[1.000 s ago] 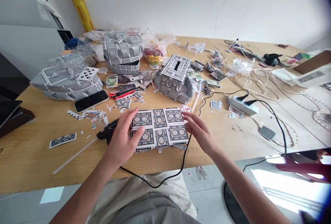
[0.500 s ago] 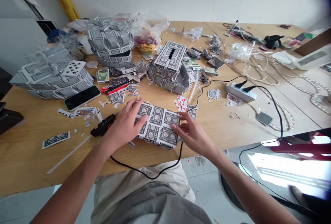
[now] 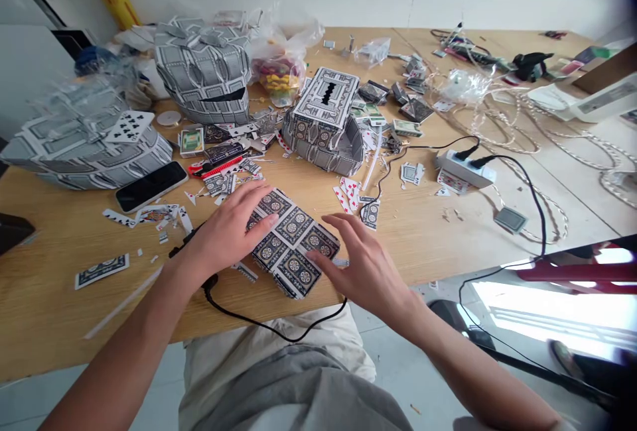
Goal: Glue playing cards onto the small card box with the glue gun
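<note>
A flat, rectangular box covered in dark patterned playing cards (image 3: 294, 240) lies at an angle on the table in front of me. My left hand (image 3: 233, 229) grips its left end, with the thumb on the top and the fingers along the far edge. By the right corner is my right hand (image 3: 361, 255), fingers spread, its thumb tip at the top surface; I cannot tell if it touches. Partly hidden under my left forearm is a black glue gun (image 3: 212, 283), its cable (image 3: 279, 336) looping along the table's front edge.
Behind stands a card-built box with a slotted top (image 3: 326, 103). Two woven card baskets (image 3: 202, 69) are at the back left, near a phone (image 3: 152, 187) and a red cutter (image 3: 216, 167). Card scraps lie around. A power strip (image 3: 465, 169) and rope (image 3: 507, 139) are at right.
The card-covered box has turned clockwise, its near right end swinging toward me. My right hand's fingers have come off its far edge and spread. My left hand stays on the left end.
</note>
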`<state>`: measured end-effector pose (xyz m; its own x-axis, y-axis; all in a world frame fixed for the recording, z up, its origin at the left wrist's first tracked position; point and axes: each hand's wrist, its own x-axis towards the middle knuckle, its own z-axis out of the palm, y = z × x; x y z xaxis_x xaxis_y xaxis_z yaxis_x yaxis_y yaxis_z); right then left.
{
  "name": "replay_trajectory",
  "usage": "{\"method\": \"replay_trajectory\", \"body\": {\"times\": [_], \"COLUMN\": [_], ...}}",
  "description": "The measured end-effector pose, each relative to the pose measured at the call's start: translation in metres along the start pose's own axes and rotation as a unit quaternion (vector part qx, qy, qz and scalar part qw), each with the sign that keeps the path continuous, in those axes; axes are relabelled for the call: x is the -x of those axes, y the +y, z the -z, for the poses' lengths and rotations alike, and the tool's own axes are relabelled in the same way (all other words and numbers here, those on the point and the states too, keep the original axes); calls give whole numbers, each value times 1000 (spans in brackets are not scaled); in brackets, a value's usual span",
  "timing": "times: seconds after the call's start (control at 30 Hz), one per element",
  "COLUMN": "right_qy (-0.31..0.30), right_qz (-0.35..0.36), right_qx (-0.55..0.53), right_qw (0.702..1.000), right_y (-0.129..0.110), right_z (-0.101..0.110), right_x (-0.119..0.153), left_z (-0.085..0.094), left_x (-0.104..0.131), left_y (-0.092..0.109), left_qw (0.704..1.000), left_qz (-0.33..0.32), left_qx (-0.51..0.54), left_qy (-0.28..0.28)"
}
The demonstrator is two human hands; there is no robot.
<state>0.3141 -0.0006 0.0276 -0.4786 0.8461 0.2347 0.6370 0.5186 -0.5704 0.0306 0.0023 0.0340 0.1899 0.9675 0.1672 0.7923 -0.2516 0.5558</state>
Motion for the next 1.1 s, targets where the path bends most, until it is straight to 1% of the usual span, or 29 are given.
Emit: {"method": "replay_trajectory", "body": {"times": [0.1, 0.2, 0.27, 0.33, 0.57, 0.67, 0.77, 0.9, 1.0, 1.1], "right_qy": [-16, -33, -35, -26, 12, 34, 56, 69, 69, 68], "right_qz": [70, 84, 76, 67, 17, -21, -55, -64, -55, -47], "right_qx": [2, 18, 17, -3, -85, -130, -141, -143, -130, -111], "right_qw": [997, 996, 996, 997, 996, 991, 987, 985, 988, 990], "right_y": [-16, -25, -27, -27, -26, -20, -11, -1, 1, -2], "right_z": [-13, -21, -21, -18, -7, -7, -7, -9, -9, -8], "right_x": [-17, -30, -34, -35, -43, -51, -57, -63, -64, -64], "left_z": [5, 6, 4, 2, -2, -3, -6, -10, -11, -11], "left_x": [14, 23, 27, 28, 26, 26, 27, 30, 31, 30], "left_y": [8, 12, 12, 11, 13, 16, 18, 18, 20, 25], "left_qw": [1000, 1000, 1000, 1000, 1000, 999, 999, 999, 998, 993], "left_qz": [-8, -3, 1, 2, 2, -5, -7, -7, -29, -84], "left_qx": [-15, -17, -15, -14, 1, 2, -1, -16, -41, -79], "left_qy": [5, -6, -7, -6, 28, 36, 36, 31, 33, 19]}}
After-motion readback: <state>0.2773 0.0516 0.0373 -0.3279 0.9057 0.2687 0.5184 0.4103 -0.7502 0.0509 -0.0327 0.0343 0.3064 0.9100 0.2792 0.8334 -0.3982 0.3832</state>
